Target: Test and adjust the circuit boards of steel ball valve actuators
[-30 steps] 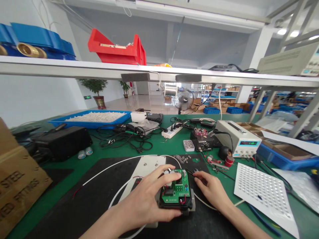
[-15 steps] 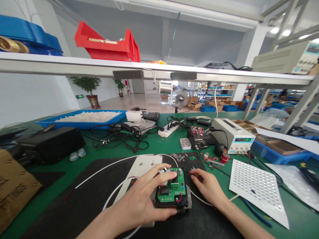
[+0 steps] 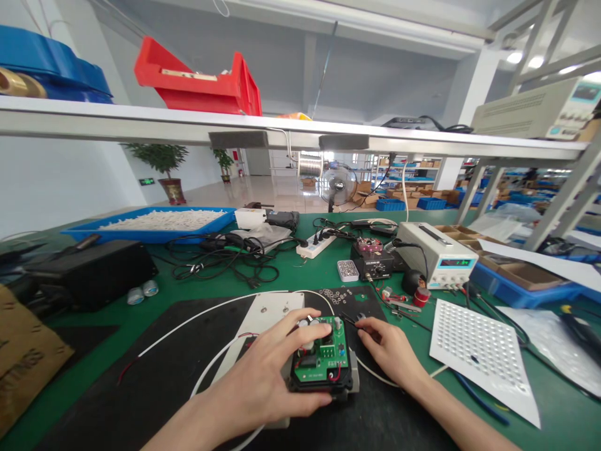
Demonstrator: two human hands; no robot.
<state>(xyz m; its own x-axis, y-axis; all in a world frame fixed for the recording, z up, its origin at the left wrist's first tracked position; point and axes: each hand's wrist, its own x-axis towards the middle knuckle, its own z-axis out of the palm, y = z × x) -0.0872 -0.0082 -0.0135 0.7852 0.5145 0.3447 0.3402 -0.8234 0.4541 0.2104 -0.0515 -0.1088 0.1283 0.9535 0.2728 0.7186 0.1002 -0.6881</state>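
Note:
My left hand (image 3: pixel 267 369) is wrapped around a green circuit board (image 3: pixel 317 369) in a black housing, thumb along its near side and fingers over the top. Tall components and a short red wire stand out on the board. Just right of it, my right hand (image 3: pixel 392 351) pinches a thin dark tool (image 3: pixel 348 318), pointed toward the board's far right corner; its exact kind is unclear. Under the left hand lies a pale metal plate (image 3: pixel 270 308). A white cable (image 3: pixel 200 307) loops behind the board, its red and dark wire ends lying to the left.
Small metal rings (image 3: pixel 335 294) lie on the black mat (image 3: pixel 159 351) beyond the board. Behind them stand a tin of small parts (image 3: pixel 348 270), a black control box (image 3: pixel 375 266) and a power supply (image 3: pixel 439 257). A white perforated sheet (image 3: pixel 483 357) lies right. A shelf (image 3: pixel 300 127) spans overhead.
The whole view has shifted slightly left. Both hands keep nearly the same pose, the left around the circuit board and the right with the thin dark tool beside it.

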